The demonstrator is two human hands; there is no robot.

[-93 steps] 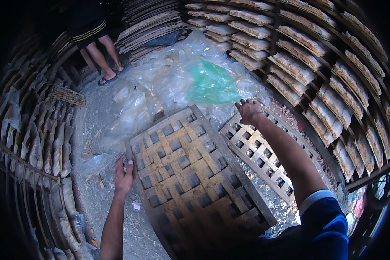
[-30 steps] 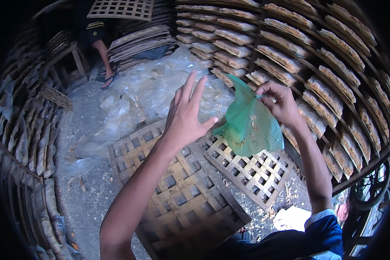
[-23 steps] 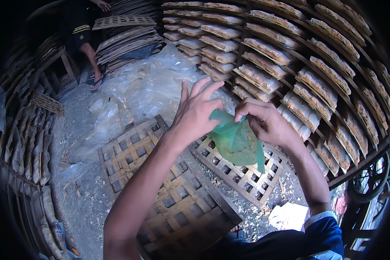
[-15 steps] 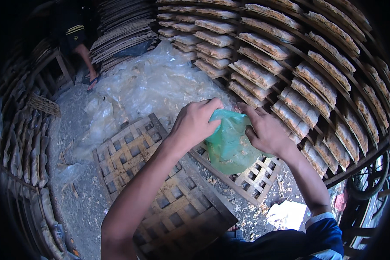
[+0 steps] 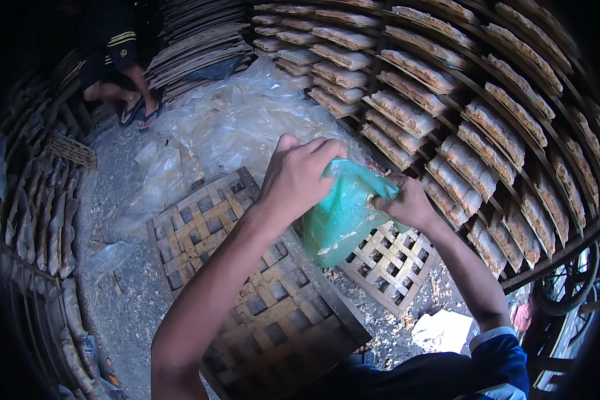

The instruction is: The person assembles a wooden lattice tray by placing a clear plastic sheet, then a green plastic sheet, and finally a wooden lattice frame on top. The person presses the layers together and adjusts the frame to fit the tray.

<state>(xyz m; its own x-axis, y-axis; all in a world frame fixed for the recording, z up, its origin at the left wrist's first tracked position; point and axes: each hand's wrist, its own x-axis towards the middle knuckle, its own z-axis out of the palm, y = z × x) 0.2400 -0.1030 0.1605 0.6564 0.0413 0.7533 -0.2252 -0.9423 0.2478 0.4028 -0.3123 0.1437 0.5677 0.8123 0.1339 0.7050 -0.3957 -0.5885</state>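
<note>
Between my two hands hangs a green plastic bag [image 5: 340, 217], with pale crumbs clinging to its side and bottom. The upper left of its rim is gripped by my left hand [image 5: 303, 175], fingers curled over. My right hand [image 5: 407, 202] pinches the other side of the rim, thumb against the plastic. Beneath the bag lies a small woven bamboo tray [image 5: 397, 263] with a wooden frame. A larger woven tray [image 5: 247, 293], dusted with crumbs, lies under my left forearm.
Racks of trays bearing crusty pale slabs [image 5: 470, 170] rise on the right. Crumpled clear plastic sheeting [image 5: 247, 110] covers the floor ahead. At the far left, a person in shorts and flip-flops [image 5: 140, 113] stands near stacked boards [image 5: 197, 47]. A white sheet [image 5: 442, 331] lies at lower right.
The bag has swung leftward and looks flatter, its bottom drawn off the small tray. My right hand has closed more tightly on the rim. The other person's second leg has come into view.
</note>
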